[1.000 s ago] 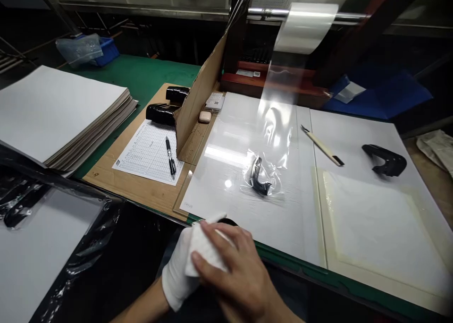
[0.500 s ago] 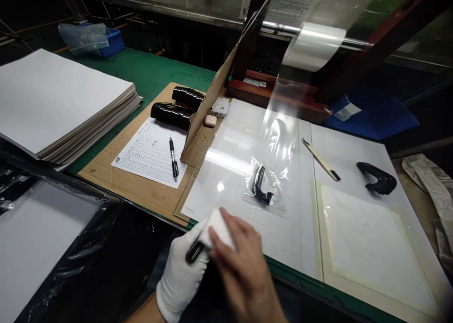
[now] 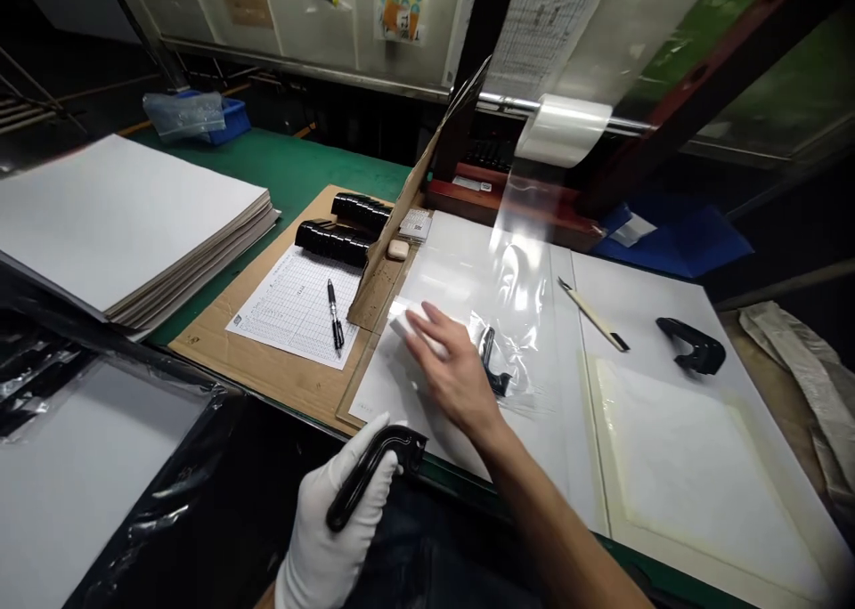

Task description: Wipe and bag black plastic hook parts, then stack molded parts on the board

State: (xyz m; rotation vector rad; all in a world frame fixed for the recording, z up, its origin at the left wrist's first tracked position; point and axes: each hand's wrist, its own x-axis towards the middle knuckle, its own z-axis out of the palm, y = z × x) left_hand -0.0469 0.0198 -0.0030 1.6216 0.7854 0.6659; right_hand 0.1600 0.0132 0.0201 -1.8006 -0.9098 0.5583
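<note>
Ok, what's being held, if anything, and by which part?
Left hand: black curved part, gripped around its longer leg. Right hand: touching a white pad; can't tell whether it's gripped.

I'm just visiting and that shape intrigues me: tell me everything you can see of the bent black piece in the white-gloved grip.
The bent black piece is glossy, apparently plastic. A long, rounded stem curves into a wider end, whose finer details are too small to make out. The white-gloved left grip holds it by the near edge of the workbench, thumb along one side, fingers on the other. In view, its narrow end points down-left, its wider end right.
</note>
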